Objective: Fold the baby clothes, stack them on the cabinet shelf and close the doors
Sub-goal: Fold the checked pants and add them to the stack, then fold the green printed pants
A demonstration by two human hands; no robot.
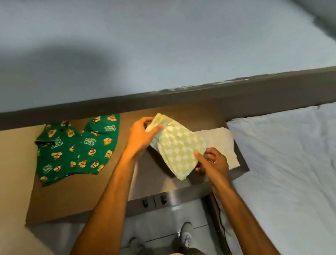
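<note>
A folded light-green and white checked baby garment (178,147) is held just above the brown cabinet top (70,193). My left hand (140,135) grips its far upper end. My right hand (211,161) pinches its near lower corner. Under and to the right of it lies a pale folded cloth (222,142). A dark green baby garment with yellow cartoon prints (77,150) lies spread flat on the left part of the cabinet top, apart from both hands.
A dark rail (159,99) runs along the back of the cabinet top, with a pale blue bed (153,41) beyond it. A white-sheeted mattress (303,164) lies to the right. Two dark door handles (154,201) show on the cabinet front. My feet stand on the tiled floor.
</note>
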